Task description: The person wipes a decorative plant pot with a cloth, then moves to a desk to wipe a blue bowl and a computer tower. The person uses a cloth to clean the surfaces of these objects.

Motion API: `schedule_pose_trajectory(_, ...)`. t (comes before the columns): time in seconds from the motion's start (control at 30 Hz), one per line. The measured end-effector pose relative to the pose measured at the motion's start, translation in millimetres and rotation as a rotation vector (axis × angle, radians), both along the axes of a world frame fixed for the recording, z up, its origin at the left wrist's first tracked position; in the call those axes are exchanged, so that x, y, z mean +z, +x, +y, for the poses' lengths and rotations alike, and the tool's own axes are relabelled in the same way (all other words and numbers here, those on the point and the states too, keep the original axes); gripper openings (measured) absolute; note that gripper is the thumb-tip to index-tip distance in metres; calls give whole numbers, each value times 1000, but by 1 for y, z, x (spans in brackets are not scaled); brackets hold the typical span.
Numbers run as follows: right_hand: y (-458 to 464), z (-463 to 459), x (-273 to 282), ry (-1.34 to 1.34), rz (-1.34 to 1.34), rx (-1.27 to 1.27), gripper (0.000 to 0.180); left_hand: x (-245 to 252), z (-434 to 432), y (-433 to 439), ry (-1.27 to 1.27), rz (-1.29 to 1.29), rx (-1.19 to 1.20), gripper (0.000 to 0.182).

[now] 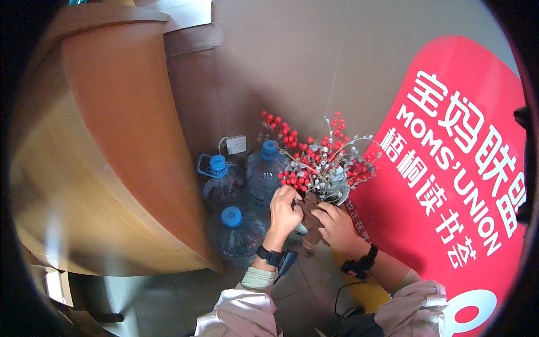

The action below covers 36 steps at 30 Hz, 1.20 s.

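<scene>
Both of my hands meet at a brown cloth (311, 215) in front of a pale vase (344, 194). My left hand (286, 210) grips the cloth's left side with bent fingers. From the right, my right hand (340, 227) pinches the cloth near the vase's rim. Out of the vase spreads an arrangement of twigs (322, 162) with red berries (290, 137) and small greyish-white buds. The lower part of the vase is hidden by the cloth and my hands.
Three large clear water bottles with blue caps, including the front one (236, 238), stand left of my hands. A curved wooden counter (126, 126) rises farther left. A white wall socket (236, 144) sits behind. To the right leans a red sign board (421, 202) bearing white writing.
</scene>
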State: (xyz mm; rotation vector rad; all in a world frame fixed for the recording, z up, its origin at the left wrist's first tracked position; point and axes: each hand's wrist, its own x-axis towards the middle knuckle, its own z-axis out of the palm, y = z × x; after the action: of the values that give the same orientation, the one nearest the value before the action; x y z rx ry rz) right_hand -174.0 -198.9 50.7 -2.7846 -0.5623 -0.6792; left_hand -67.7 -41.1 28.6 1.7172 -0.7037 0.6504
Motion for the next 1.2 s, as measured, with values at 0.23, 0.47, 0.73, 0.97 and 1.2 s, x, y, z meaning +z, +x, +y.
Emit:
schedule_pose_trajectory(0.23,2,-69,9,-88,-43,50,65,-2,-10,15,-35,38,-37,11)
schedule_pose_trajectory(0.47,4,-103,10,-108,-27,113,63,0,-10,13,-31,40,-4,11)
schedule_pose_trajectory(0.73,17,-95,-26,99,-240,85,51,11,-53,-54,21,0,88,25)
schedule_pose_trajectory(0.97,14,-70,-33,186,-265,1,53,6,-56,-56,96,-32,131,26)
schedule_pose_trajectory(1.2,2,-15,-17,83,-149,-3,51,-6,-17,3,-66,-109,18,17)
